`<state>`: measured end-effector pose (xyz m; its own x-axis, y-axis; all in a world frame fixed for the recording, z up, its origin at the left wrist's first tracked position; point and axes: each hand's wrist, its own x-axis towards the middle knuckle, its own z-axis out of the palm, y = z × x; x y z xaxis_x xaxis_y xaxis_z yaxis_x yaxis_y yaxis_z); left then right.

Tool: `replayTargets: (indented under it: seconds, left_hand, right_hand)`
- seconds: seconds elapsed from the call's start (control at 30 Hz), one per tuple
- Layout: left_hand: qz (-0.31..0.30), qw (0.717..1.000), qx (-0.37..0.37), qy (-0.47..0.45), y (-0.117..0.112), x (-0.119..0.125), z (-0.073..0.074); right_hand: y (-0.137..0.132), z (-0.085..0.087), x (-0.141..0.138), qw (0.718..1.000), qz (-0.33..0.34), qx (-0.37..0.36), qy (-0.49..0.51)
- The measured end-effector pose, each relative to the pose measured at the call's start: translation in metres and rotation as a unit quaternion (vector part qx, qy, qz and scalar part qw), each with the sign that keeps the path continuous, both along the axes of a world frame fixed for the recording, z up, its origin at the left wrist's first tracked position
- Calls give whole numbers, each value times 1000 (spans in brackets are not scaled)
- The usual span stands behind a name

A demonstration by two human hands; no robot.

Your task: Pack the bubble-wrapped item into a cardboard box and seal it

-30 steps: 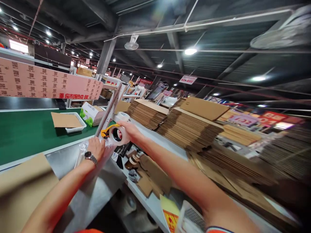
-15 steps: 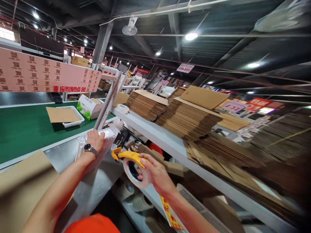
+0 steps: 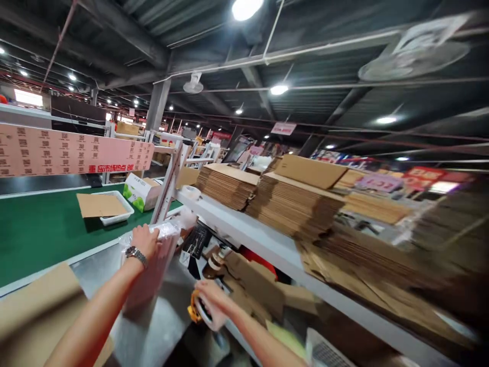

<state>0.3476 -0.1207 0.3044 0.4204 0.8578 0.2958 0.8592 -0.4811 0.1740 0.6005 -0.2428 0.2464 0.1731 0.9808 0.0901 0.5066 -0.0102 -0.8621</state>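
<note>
My right hand (image 3: 212,299) is wrapped round a yellow tape dispenser (image 3: 197,311) with a clear tape roll, low down by the edge of the steel table (image 3: 153,326). My left hand (image 3: 144,240), with a watch on its wrist, is closed on the top of a clear plastic bag package (image 3: 155,265) that stands on the steel table. A flat cardboard sheet (image 3: 34,306) lies at the lower left beside my left arm.
A green conveyor belt (image 3: 42,229) runs at the left, carrying a white basket with cardboard (image 3: 105,206) and a green-and-white box (image 3: 140,191). A white shelf (image 3: 244,232) at the right bears stacks of flattened cartons (image 3: 294,204); cardboard scraps and tape rolls lie beneath it.
My right hand has carried the tape dispenser from up by the package down to the table's edge. My left hand has stayed on the plastic package.
</note>
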Motion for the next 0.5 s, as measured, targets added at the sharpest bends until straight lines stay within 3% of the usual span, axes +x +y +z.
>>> replayTargets:
  seconds: [0.07,0.17,0.27,0.37,0.43,0.5]
  left_hand:
    - [4,1000,1,10,5,1,0]
    - [-12,999,-4,34,7,-8,2]
    - [-1,998,-10,57,3,-30,6]
    - [22,998,-9,62,-1,-55,1]
    - [13,999,7,41,-2,-67,-9]
    - [3,999,38,6,-1,-72,-23]
  right_hand:
    - [-2,0,18,992,-40,-86,89]
    - [-6,28,40,965,-88,-131,209]
    - [-12,77,44,951,-73,-76,290]
    - [-11,125,26,939,-28,-12,341]
    - [-6,148,8,938,-4,20,346]
    - [1,160,-9,938,7,44,343]
